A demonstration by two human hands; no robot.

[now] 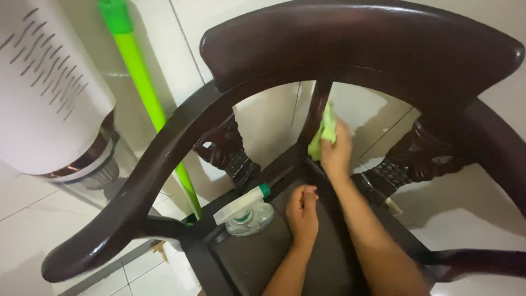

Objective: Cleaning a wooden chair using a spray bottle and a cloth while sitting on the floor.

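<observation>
1. Green cloth (327,131) sits bunched in the right hand (335,151), pressed against the dark upright spindle (316,112) at the middle of the chair back (361,49).
2. Relation that matters: the spindle runs nearly vertical, from the curved top rail down to the rear edge of the seat (263,257), and the cloth lies on its right side, low down, just above where the spindle meets the seat. The cloth's long axis follows the spindle, roughly upright.
3. Right hand fingers are curled closed around the cloth; the folds stick out above and to the left of the fingertips, touching the wood.
4. Left hand (302,211) rests on the seat, nearer to the camera, well below the cloth. Its fingers are loosely curled with nothing in them; whether the fingertips press the seat, I cannot tell.
5. Right hand is clearly the nearer of the 2 to the spindle.
6. Cloth looks soft, thin, bright lime green, crumpled, slightly blurred.
7. Just left of the left hand, a clear spray bottle (247,211) with a white head and green tip lies on the seat.
8. A green pole (148,98) leans beyond the chair's left arm, over a white tiled floor (33,230).
</observation>
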